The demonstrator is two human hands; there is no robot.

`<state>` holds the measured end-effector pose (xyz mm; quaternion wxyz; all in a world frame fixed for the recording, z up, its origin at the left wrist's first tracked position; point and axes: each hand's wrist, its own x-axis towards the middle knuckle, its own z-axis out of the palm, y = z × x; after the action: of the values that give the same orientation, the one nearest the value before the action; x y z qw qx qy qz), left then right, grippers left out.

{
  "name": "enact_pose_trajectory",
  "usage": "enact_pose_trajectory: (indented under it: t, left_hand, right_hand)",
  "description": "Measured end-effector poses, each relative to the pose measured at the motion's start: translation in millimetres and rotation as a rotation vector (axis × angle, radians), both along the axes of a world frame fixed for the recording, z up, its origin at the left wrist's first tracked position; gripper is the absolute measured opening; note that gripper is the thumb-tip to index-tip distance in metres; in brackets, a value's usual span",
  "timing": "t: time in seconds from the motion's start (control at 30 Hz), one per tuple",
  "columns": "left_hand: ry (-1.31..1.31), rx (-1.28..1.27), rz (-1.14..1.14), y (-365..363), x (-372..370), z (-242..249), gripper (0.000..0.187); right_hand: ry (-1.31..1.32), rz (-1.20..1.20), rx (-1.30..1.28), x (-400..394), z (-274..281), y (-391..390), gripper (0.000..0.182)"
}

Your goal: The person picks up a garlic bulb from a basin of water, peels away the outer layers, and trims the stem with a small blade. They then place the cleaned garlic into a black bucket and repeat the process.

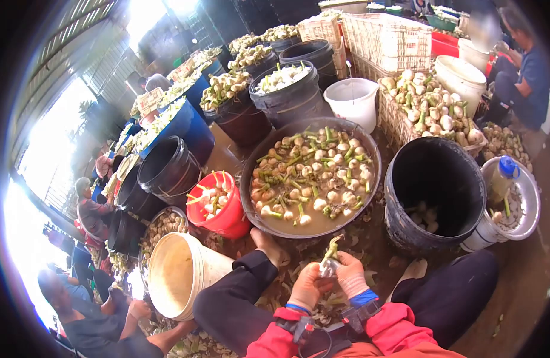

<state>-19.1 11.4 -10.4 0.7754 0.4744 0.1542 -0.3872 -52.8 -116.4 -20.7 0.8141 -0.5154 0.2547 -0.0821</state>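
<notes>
Both hands meet low in the middle of the view, over my lap. Between them is a garlic bulb point(328, 268) with a short green-brown stem pointing up. The fingers of my left hand point(306, 287) curl round its left side. My right hand point(350, 275) closes on it from the right, thumb and fingers at the base of the stem. Just beyond the hands stands a wide basin point(248, 206) of murky water with many trimmed garlic bulbs floating in it. Loose peeled skins point(275, 301) litter the floor around and below my hands.
Right of the basin is a deep black bucket point(400, 224) with a few bulbs inside. A red bucket point(233, 221) of garlic and a tipped cream bucket point(197, 256) stand left. Behind are a garlic-filled crate point(394, 140) and a white bucket point(352, 113). Other people point(78, 310) sit nearby.
</notes>
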Motion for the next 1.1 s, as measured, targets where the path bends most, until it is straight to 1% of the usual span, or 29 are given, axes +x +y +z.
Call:
enact_pose_trajectory:
  t: [0.03, 0.07, 0.1, 0.17, 0.2, 0.23, 0.3, 0.33, 0.4, 0.43, 0.47, 0.5, 0.53, 0.57, 0.63, 0.67, 0.7, 0.77, 0.8, 0.83, 0.87, 0.9, 0.93, 0.97, 1.03, 1.1]
  left_hand:
    - [-0.120, 0.023, -0.030, -4, -6, 1, 0.034]
    - [-0.141, 0.086, 0.035, -8, -12, 3, 0.031]
    - [-0.141, 0.080, 0.030, -10, -13, 5, 0.031]
    - [-0.277, 0.281, 0.117, -9, -10, 9, 0.031]
    - [-0.265, 0.163, 0.124, -6, -7, 8, 0.035]
    - [-0.250, 0.047, 0.130, -1, -4, 7, 0.040]
    - [-0.207, -0.170, 0.009, 2, 1, 20, 0.054]
    - [-0.202, -0.169, 0.005, 4, 3, 19, 0.054]
    - [-0.146, -0.346, -0.124, 6, 7, 18, 0.065]
    - [-0.135, -0.345, -0.130, 7, 6, 18, 0.065]
    - [-0.123, -0.344, -0.205, 7, 4, 26, 0.061]
    - [-0.103, -0.340, -0.279, 6, 2, 31, 0.056]
    - [-0.069, -0.432, -0.404, 3, 1, 32, 0.060]
    - [-0.101, -0.375, -0.432, 2, -9, 45, 0.065]
    - [-0.062, -0.451, -0.537, 9, -16, 51, 0.068]
    - [-0.079, -0.463, -0.519, 9, -16, 56, 0.074]
    - [-0.067, -0.424, -0.420, 8, -19, 59, 0.080]
    - [-0.150, -0.372, -0.323, 8, -15, 68, 0.090]
    - [-0.151, -0.370, -0.319, 13, -13, 63, 0.090]
    - [-0.225, -0.291, -0.299, 21, -8, 53, 0.091]
    - [-0.298, -0.211, -0.280, 27, -6, 45, 0.093]
    - [-0.294, -0.208, -0.278, 28, -5, 41, 0.093]
    - [-0.364, -0.110, -0.284, 28, -4, 38, 0.097]
    - [-0.434, -0.013, -0.292, 28, -3, 35, 0.102]
    - [-0.469, 0.020, -0.311, 28, 0, 23, 0.103]
    - [-0.777, 0.292, -0.406, 25, 4, 16, 0.102]
  right_hand:
    - [0.044, 0.008, -0.089, -1, -1, 1, 0.030]
    - [0.037, 0.012, -0.153, 0, -4, 3, 0.031]
    - [0.036, 0.056, -0.245, 0, -7, 3, 0.032]
    - [-0.058, 0.076, -0.214, -3, -10, 4, 0.033]
    - [-0.058, 0.070, -0.218, -2, -10, 2, 0.033]
    - [-0.099, 0.056, -0.023, -2, -11, 0, 0.035]
    - [-0.177, 0.030, 0.372, -3, -1, 0, 0.038]
    - [-0.175, -0.007, 0.507, -4, 4, -1, 0.041]
    - [-0.132, -0.036, 0.524, -2, 2, -6, 0.040]
    - [-0.091, -0.059, 0.542, -1, -2, -10, 0.040]
    - [-0.028, -0.073, 0.503, 3, -12, -14, 0.037]
    - [-0.017, -0.058, 0.286, -7, 21, -19, 0.030]
    - [0.043, -0.110, 0.351, -4, 11, -24, 0.026]
    - [0.106, -0.164, 0.415, -1, -9, -28, 0.022]
    - [0.139, -0.205, 0.220, -2, -40, -38, 0.019]
    - [0.254, -0.093, 0.019, -2, -45, -41, 0.020]
    - [0.273, 0.204, -0.323, -5, -48, -40, 0.024]
    - [0.322, 0.640, -0.778, -6, -41, -29, 0.032]
    - [0.257, 0.701, -0.856, -5, -34, -25, 0.039]
    - [0.256, 0.707, -0.854, -5, -28, -23, 0.039]
    - [0.126, 0.565, -0.448, -7, -11, -24, 0.039]
    - [0.002, 0.407, -0.046, -9, 3, -24, 0.039]
    - [-0.009, 0.380, 0.239, -11, 11, -23, 0.042]
    - [-0.006, 0.377, 0.239, -10, 9, -20, 0.042]
    - [-0.207, 0.370, 0.124, -8, 4, -11, 0.043]
    - [-0.160, 0.349, 0.079, -7, 14, -4, 0.040]
